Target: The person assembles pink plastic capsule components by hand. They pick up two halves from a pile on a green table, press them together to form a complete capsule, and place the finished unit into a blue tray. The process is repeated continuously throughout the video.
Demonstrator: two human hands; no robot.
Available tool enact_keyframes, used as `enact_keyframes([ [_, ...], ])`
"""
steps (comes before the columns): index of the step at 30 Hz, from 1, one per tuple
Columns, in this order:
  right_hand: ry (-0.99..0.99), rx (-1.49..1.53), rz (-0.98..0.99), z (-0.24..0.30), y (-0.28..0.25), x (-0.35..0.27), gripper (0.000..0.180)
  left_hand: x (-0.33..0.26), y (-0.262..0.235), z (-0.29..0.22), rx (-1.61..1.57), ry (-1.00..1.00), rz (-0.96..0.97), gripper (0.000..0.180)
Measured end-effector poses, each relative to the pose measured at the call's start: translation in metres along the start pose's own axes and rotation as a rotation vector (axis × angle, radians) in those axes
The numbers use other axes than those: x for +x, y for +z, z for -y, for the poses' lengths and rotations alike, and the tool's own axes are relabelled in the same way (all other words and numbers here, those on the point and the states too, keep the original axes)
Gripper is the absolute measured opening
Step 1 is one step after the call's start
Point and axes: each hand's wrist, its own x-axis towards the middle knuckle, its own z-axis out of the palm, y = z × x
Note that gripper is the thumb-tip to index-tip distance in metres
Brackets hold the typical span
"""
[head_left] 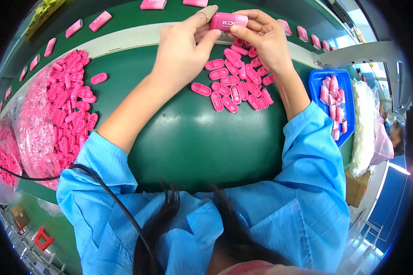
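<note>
Both my hands hold one glossy pink plastic case point(222, 21) with white lettering, above the far edge of the green worktop. My left hand point(181, 48) grips its left end between thumb and index finger, and a beige covering wraps that index fingertip. On the right end, the thumb and fingers of my right hand point(268, 41) pinch the case. Below my hands lies a loose cluster of small pink oval plastic parts point(229, 81), some near my right wrist. A single oval part point(99, 78) sits apart, left of my left forearm.
A large heap of pink oval parts point(69, 105) spills from a clear plastic bag point(30, 119) at left. Beyond a pale rail point(124, 40), pink cases point(100, 21) stand spaced along a green strip. A blue tray point(348, 103) at right holds pink pieces. A black cable point(101, 183) crosses my left sleeve.
</note>
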Motion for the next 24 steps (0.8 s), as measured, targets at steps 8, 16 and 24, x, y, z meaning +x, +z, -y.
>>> enact_keyframes([
  [8, -0.107, 0.002, -0.119, 0.021, 0.037, -0.014, 0.018, 0.003, -0.01, -0.042, 0.273, -0.298, 0.118, 0.047],
  [16, -0.012, -0.047, -0.128, -0.007, -0.009, 0.038, 0.019, 0.009, -0.028, -0.012, 0.578, 0.211, 0.02, 0.043],
  [24, -0.157, -0.983, -0.395, -0.036, -0.08, 0.073, 0.026, -0.035, -0.057, -0.026, 0.442, 0.065, 0.552, 0.034],
])
